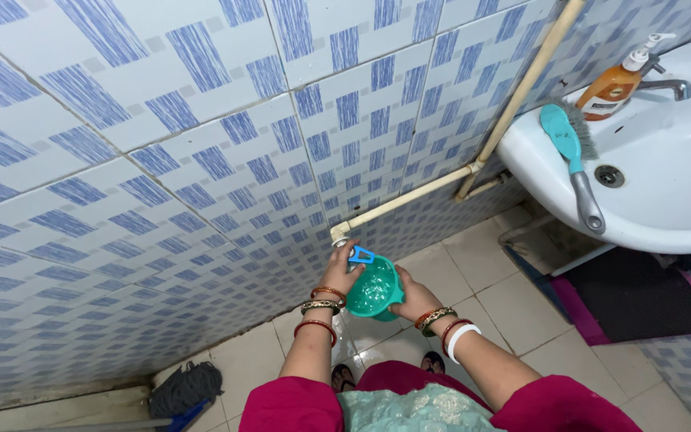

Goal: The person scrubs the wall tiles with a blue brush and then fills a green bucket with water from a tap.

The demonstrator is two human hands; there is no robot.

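Green mug tilted, mouth up-left toward tap.

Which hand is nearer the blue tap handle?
Left. The left hand is on the blue tap handle; the right hand holds the green mug below it.

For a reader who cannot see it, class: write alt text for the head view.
A person's left hand is at a blue-handled wall tap while the right hand holds a green mug under it, against a blue-patterned tiled wall. At right, a white sink holds a teal brush and an orange pump bottle.
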